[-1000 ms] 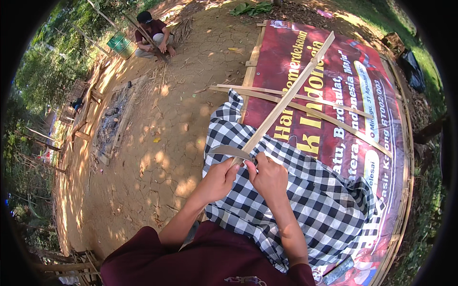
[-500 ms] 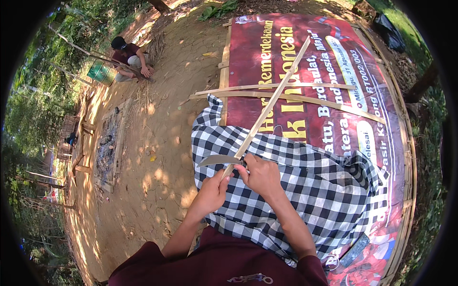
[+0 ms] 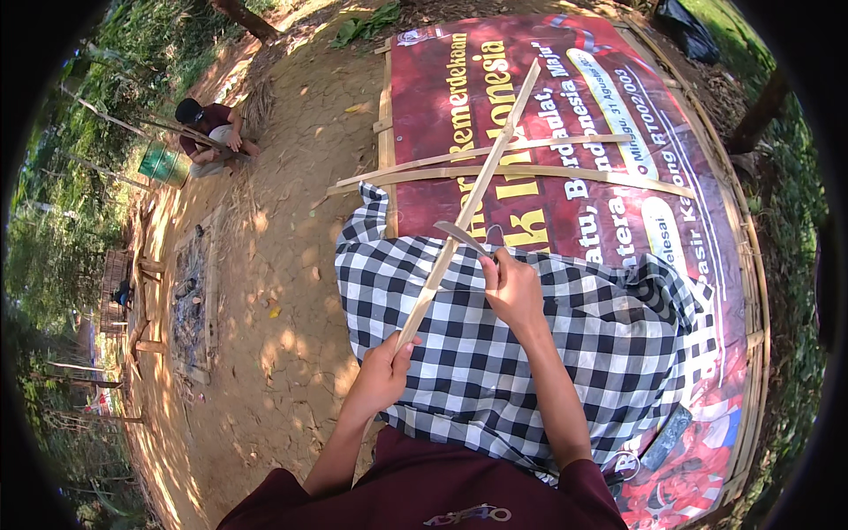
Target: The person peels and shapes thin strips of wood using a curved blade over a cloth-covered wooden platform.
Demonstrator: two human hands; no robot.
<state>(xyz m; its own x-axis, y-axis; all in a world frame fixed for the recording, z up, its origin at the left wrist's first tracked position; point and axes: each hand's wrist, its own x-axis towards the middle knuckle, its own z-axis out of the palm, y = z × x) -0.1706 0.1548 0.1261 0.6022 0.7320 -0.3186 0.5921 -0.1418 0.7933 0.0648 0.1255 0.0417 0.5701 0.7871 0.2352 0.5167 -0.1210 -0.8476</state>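
My left hand is closed round the near end of a long pale bamboo strip. The strip slants up and away to the right over a black-and-white checked cloth spread across my lap. In my right hand is a knife with a curved blade, its handle mostly hidden by the fingers. The blade crosses the strip around its middle and appears to touch it. Two more bamboo strips lie crosswise beyond the cloth, under or behind the held one.
A red printed banner covers a bamboo-edged platform. A dark flat block lies near my right elbow. On the bare ground at far left, another person crouches with a stick beside a green drum. A framed ash pit is nearer.
My right hand has moved the knife away from my left hand, farther up the strip. My left hand has come back and slightly down. The crouching person's hands have shifted.
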